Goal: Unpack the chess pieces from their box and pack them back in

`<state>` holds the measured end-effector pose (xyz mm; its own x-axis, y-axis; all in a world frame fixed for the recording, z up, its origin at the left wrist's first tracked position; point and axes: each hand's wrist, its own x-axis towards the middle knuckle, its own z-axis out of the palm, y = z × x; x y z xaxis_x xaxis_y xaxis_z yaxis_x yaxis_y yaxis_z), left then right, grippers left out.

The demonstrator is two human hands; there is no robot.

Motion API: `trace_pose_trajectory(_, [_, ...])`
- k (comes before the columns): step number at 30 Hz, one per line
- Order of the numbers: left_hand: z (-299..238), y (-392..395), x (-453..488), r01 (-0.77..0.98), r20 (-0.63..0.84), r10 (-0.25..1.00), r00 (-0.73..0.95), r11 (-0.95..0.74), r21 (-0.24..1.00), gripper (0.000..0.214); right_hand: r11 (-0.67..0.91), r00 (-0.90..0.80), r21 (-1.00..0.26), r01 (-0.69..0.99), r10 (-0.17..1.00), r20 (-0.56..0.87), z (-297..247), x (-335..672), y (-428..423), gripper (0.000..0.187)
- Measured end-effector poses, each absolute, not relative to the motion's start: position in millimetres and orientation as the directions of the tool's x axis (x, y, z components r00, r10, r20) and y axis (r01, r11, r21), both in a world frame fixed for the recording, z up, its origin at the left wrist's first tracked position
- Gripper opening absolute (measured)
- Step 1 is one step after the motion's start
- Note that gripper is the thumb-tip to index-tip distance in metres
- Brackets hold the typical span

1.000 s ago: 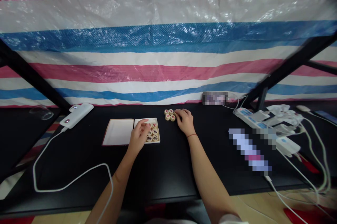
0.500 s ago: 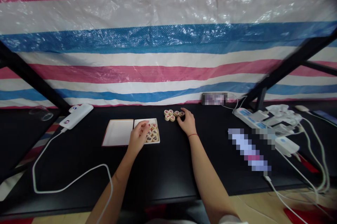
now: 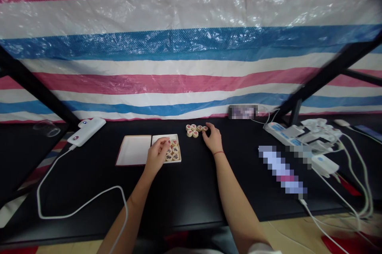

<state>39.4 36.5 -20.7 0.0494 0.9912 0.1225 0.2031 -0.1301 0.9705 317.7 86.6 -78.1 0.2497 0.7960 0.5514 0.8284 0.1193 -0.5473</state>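
Over a small white box (image 3: 179, 154) holding several round xiangqi pieces (image 3: 175, 149), my left hand (image 3: 156, 153) is closed, thumb and fingertips together at a red-marked piece near the back. Part of that piece and the box's left side are hidden under the hand. Beyond the box to the right, several more pieces (image 3: 195, 134) lie in a small cluster on the black table (image 3: 185, 194). My right hand (image 3: 213, 139) is at the cluster's right end, thumb and forefinger apart around the last piece (image 3: 205, 128).
The box's lid (image 3: 134, 150) lies left of it, white inside up. A white power bank (image 3: 86, 131) with a cable sits at the left. To the right are a blurred-out device (image 3: 282, 170) and a power strip (image 3: 286, 134) with plugs. A striped tarp (image 3: 179, 83) hangs behind.
My right hand has shifted slightly right, and the end piece now shows more fully beside its neighbour. My left hand has stayed at the box.
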Motion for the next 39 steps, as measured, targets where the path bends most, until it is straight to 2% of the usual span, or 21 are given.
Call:
trace_pose_trajectory(3, [-18,37,38,0.275,0.181,0.983,0.038,-0.185,0.944,0.028,0.153,0.277,-0.536,0.831,0.721,0.635,-65,311,78,0.029])
trace_pose_trajectory(6, [-16,39,33,0.417,0.305,0.952,0.038,-0.292,0.861,0.024,0.219,0.27,-0.537,0.815,0.676,0.686,-47,296,65,0.02])
trace_pose_trajectory(11, [-21,46,23,0.665,0.445,0.888,0.112,-0.4,0.631,0.025,0.469,0.035,-0.562,0.681,0.746,0.665,-29,250,48,0.017])
trace_pose_trajectory(15, [-23,51,26,0.817,0.418,0.898,0.135,-0.34,0.465,0.025,0.559,-0.154,-0.558,0.614,0.778,0.61,-28,219,43,0.019])
trace_pose_trajectory(20, [-21,55,41,0.888,0.333,0.927,0.174,-0.294,0.353,0.024,0.543,-0.173,-0.585,0.602,0.804,0.569,-34,209,44,0.019])
trace_pose_trajectory(28, [-23,47,52,0.898,0.294,0.934,0.204,-0.298,0.324,0.028,0.5,-0.141,-0.637,0.587,0.838,0.528,-40,209,44,0.02])
trace_pose_trajectory(32, [-21,46,54,0.876,0.282,0.929,0.238,-0.331,0.352,0.02,0.523,-0.083,-0.634,0.57,0.805,0.588,-40,210,45,0.018])
trace_pose_trajectory(35, [-19,45,53,0.854,0.342,0.917,0.206,-0.339,0.396,0.014,0.546,-0.059,-0.583,0.602,0.758,0.65,-37,212,42,0.017])
trace_pose_trajectory(39, [-21,41,49,0.778,0.486,0.856,0.178,-0.425,0.463,0.014,0.553,-0.112,-0.557,0.619,0.765,0.634,-30,208,32,0.023])
